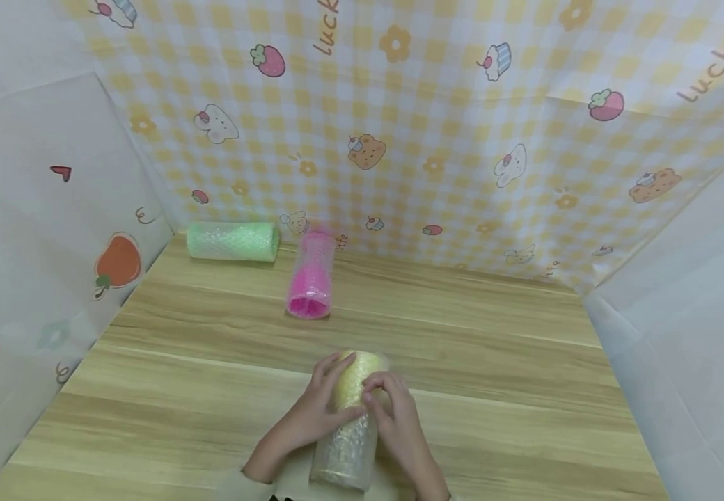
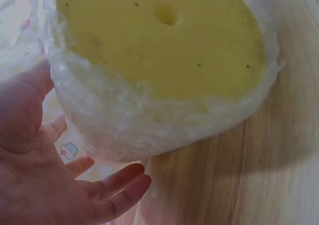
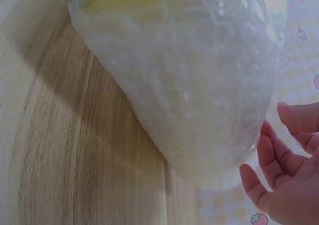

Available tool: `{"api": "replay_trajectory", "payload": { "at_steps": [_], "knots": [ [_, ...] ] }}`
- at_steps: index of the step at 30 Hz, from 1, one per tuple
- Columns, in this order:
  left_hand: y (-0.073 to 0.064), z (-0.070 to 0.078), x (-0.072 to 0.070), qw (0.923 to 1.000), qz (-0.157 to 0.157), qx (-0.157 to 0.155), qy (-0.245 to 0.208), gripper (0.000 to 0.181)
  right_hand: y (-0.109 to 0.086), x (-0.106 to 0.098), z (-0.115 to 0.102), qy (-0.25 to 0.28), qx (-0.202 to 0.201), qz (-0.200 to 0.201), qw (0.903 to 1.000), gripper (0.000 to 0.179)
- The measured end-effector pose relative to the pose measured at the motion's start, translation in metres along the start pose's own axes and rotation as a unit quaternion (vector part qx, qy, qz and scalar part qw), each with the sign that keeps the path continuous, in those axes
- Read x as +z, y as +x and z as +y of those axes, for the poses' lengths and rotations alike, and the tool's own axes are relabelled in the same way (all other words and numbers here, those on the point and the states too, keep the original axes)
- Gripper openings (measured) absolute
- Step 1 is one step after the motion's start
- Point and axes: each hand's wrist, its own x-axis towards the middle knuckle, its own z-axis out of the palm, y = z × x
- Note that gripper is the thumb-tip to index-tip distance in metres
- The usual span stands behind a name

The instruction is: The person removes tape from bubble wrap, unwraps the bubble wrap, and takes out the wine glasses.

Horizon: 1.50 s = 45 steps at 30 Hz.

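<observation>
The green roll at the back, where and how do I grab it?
Probably round the middle of the green roll, coming from above and the front: it lies on its side, long and round, with patterned cloth close behind and the pink roll near its right end.

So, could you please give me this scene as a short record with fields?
main item: yellow bubble-wrapped cylinder, round hollow in one end
left hand: fingers and thumb spread against it
right hand: curved fingers at its other side; pinch unclear
back left: green bubble-wrapped roll, lying sideways
beside that: pink bubble-wrapped tube, near end looks hollow
surface: wood-grain tabletop
backdrop: yellow gingham cloth
</observation>
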Motion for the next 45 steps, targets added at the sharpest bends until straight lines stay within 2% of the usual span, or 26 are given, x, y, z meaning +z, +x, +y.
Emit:
{"api": "replay_trajectory", "payload": {
  "at_steps": [4,9,16,20,23,28,31,34,39,45],
  "knots": [
    [-0.002,-0.002,-0.004,0.9997,0.002,-0.005,-0.025,0.074,0.001,-0.002,-0.002,0.052,0.04,-0.015,0.9977,0.005],
    [-0.003,-0.002,-0.005,0.9992,0.009,-0.005,-0.037,0.068,0.0,-0.003,0.0,0.072,0.032,-0.02,0.9967,0.004],
    [0.005,0.002,0.006,0.9975,0.069,-0.013,0.004,0.068,-0.001,-0.005,0.001,0.074,0.023,-0.014,0.9969,0.009],
    [0.008,0.007,0.009,0.9966,0.075,-0.017,0.029,0.065,-0.003,-0.005,0.004,0.049,0.016,-0.007,0.9987,0.021],
    [0.01,0.011,0.01,0.9958,0.075,-0.021,0.047,0.065,-0.003,-0.004,0.006,0.014,-0.008,0.014,0.9998,0.028],
    [0.012,0.014,0.012,0.9944,0.076,-0.031,0.067,0.068,-0.002,-0.003,0.009,-0.023,-0.045,0.065,0.9966,0.027],
    [0.012,0.015,0.012,0.9935,0.077,-0.033,0.076,0.069,-0.002,-0.004,0.009,-0.037,-0.056,0.072,0.9952,0.027],
    [0.012,0.015,0.011,0.9933,0.078,-0.034,0.078,0.068,-0.002,-0.006,0.008,-0.038,-0.045,0.069,0.9959,0.026],
    [0.011,0.013,0.011,0.9939,0.076,-0.036,0.071,0.066,-0.003,-0.011,0.004,-0.037,0.0,0.066,0.9971,0.03],
    [0.011,0.014,0.01,0.9951,0.068,-0.045,0.055,0.067,-0.004,-0.019,0.006,-0.079,0.026,0.062,0.9946,0.037]
  ]
}}
